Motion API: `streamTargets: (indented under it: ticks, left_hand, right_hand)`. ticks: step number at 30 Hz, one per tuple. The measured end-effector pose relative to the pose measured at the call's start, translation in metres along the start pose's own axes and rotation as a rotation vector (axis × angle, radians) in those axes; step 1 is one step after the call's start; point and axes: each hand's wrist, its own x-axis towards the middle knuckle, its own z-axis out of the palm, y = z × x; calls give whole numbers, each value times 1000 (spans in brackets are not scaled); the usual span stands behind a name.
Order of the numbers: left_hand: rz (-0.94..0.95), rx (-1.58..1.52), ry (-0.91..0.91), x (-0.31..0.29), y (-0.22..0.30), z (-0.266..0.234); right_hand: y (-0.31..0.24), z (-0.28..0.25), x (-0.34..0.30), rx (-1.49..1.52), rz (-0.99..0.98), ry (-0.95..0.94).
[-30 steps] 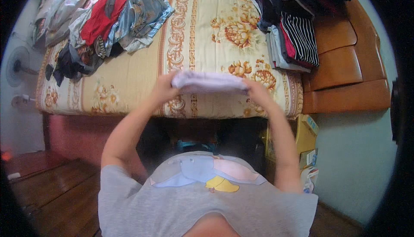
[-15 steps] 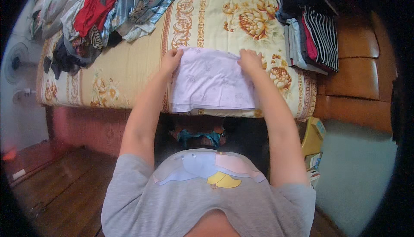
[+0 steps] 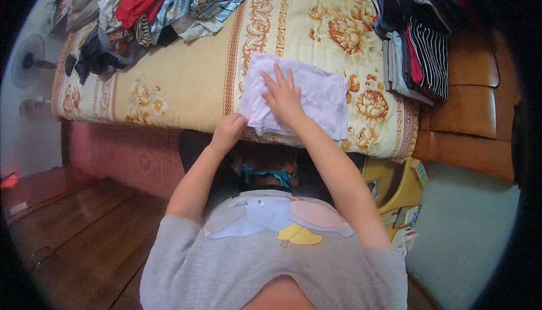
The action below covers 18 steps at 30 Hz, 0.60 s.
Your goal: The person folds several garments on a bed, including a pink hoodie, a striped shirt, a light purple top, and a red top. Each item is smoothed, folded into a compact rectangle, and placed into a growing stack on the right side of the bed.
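A pale lavender folded cloth [image 3: 323, 102] with a faint print lies at the near edge of the bed; its exact kind does not show. My right hand [image 3: 284, 98] rests on top of it, fingers spread and holding nothing. At its near left corner my left hand [image 3: 228, 131] is closed, with the cloth's edge pinched between the fingers. The cloth sits slightly turned, its right side nearer to me than its left.
A floral cream bedspread [image 3: 186, 78] covers the bed. At the far left is a loose heap of clothes [image 3: 147, 5]; folded clothes [image 3: 420, 61] are stacked on the right beside a brown leather-like panel [image 3: 460, 84]. A yellow plastic chair [image 3: 395, 188] and a fan [image 3: 31, 61] stand nearby.
My right hand has gone from the cloth's far right corner to flat on its middle. My left hand has come down from the far left corner to the near left one. The cloth has turned slightly.
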Motion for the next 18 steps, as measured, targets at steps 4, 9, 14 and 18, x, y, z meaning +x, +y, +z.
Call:
streamTargets:
  ticks: [4,9,14,18]
  left_hand:
    - [171,13,132,-10,8,-7]
    - [105,-26,-6,-28,9,15]
    - [9,-102,-86,-12,13,3]
    - [-271,-101,241,19,3,25]
  right_hand:
    - [-13,10,27,-113,198,-303]
    - [-5,39,14,-240,132,-237]
    - [18,29,3,-221,86,-162]
    - [69,10,-54,-382,486,112]
